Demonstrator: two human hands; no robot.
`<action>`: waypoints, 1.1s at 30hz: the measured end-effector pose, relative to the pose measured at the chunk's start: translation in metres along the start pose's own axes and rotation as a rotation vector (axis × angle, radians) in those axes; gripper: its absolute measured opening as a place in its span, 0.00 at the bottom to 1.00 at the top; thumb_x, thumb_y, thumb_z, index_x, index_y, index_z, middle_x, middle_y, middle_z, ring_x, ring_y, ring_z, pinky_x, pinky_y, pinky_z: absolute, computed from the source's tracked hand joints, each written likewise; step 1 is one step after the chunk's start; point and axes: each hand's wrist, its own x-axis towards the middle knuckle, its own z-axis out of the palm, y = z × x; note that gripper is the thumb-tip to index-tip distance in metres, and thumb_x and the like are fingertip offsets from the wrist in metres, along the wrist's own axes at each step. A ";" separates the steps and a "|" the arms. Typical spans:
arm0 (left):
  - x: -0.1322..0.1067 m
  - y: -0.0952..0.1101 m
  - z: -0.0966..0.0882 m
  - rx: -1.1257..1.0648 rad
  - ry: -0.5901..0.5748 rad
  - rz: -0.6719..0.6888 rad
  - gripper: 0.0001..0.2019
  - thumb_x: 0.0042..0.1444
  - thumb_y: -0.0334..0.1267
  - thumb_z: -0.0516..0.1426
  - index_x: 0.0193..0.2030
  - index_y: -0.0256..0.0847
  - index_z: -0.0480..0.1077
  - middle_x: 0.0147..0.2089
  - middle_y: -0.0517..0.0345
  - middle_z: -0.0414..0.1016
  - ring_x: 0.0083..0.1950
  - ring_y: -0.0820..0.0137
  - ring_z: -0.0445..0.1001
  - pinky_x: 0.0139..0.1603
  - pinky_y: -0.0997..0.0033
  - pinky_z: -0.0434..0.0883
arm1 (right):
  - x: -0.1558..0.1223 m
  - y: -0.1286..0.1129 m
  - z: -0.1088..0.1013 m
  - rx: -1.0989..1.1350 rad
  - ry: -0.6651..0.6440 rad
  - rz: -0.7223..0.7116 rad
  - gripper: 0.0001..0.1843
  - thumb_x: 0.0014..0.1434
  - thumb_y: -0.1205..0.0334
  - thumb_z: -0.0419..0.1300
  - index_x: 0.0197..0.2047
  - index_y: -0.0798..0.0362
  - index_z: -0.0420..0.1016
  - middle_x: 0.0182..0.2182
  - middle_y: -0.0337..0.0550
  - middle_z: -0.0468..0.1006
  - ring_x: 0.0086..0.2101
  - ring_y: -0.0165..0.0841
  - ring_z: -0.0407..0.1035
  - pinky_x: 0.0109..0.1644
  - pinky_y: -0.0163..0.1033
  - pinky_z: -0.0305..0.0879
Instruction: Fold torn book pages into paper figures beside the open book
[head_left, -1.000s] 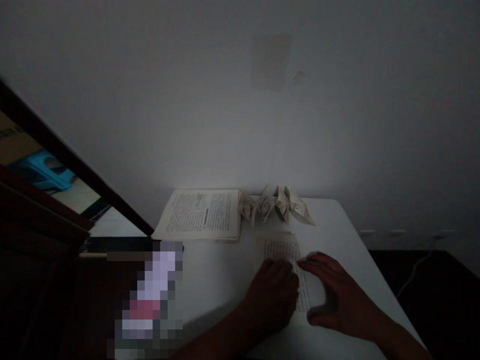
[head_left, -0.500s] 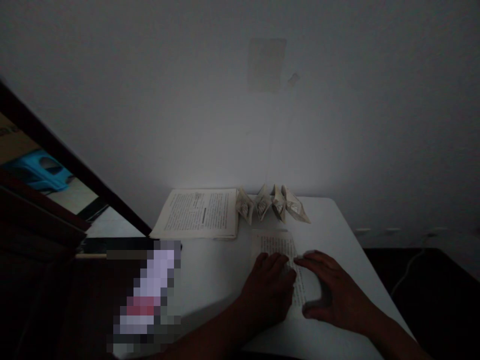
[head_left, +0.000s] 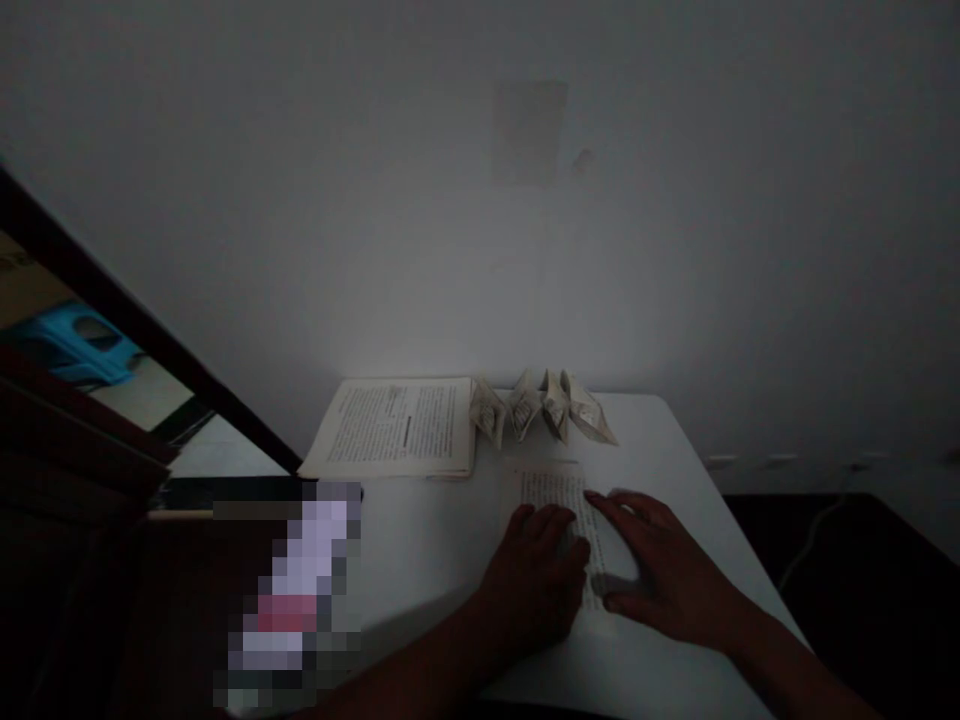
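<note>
The view is very dim and grainy; the brightest patch is a soft pool of light low on the plain pale wall [head_left: 420, 330] and over the open printed paper book [head_left: 397, 425] at the far edge of the white rectangular table [head_left: 675, 450]. The left hand [head_left: 536, 585] and right hand [head_left: 660, 575] show as dark shapes with almost no detail, and the lower corners sink to near black. A block of coarse pixelation [head_left: 300, 590] masks the lower left, and the book's print is too soft to read.

White table [head_left: 675, 440]; blue stool [head_left: 71, 340]; black-printed page [head_left: 555, 490].
</note>
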 end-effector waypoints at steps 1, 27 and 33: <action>0.000 0.000 0.000 -0.002 0.001 0.001 0.16 0.58 0.39 0.50 0.52 0.42 0.64 0.58 0.47 0.62 0.61 0.58 0.57 0.60 0.50 0.53 | 0.002 0.001 -0.001 -0.017 0.004 -0.003 0.48 0.48 0.41 0.60 0.66 0.53 0.47 0.57 0.55 0.62 0.57 0.48 0.53 0.58 0.52 0.54; -0.008 -0.016 0.007 0.049 0.083 -0.144 0.37 0.53 0.60 0.50 0.66 0.46 0.50 0.70 0.48 0.43 0.68 0.48 0.40 0.63 0.40 0.42 | 0.035 0.008 0.006 -0.212 0.141 0.029 0.32 0.61 0.52 0.51 0.65 0.53 0.51 0.51 0.52 0.72 0.50 0.46 0.62 0.53 0.54 0.59; -0.008 -0.022 0.002 0.035 0.021 -0.163 0.42 0.50 0.65 0.49 0.67 0.42 0.47 0.70 0.46 0.40 0.69 0.49 0.38 0.64 0.42 0.43 | 0.034 0.010 0.007 -0.159 0.143 0.056 0.31 0.61 0.52 0.51 0.65 0.53 0.52 0.51 0.51 0.72 0.52 0.45 0.61 0.55 0.53 0.58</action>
